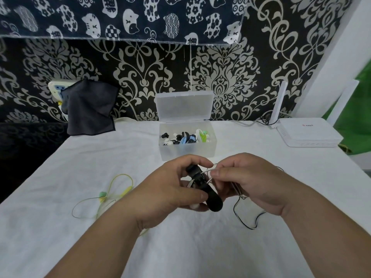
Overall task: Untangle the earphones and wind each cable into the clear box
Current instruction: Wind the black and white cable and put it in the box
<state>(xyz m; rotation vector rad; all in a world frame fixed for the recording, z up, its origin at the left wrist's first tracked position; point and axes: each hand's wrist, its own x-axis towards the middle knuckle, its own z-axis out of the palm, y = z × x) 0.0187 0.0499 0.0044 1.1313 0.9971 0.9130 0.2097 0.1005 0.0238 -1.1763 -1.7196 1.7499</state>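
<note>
The left hand (176, 189) grips a black stick (202, 187). The right hand (247, 181) pinches its thin black cable (234, 209). Just behind them, the open clear box (188, 153) holds wound earphones (185, 139).

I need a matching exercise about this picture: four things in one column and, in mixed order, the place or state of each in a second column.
Things:
1. clear box
2. yellow-green earphones
3. black cable
4. dark cloth

Places or states:
A. lid open, at the middle of the table
B. draped against the wall, far left
C. lying loose beside the left hand
D. trailing from the right hand

Pairs: 1-A, 2-C, 3-D, 4-B
</note>
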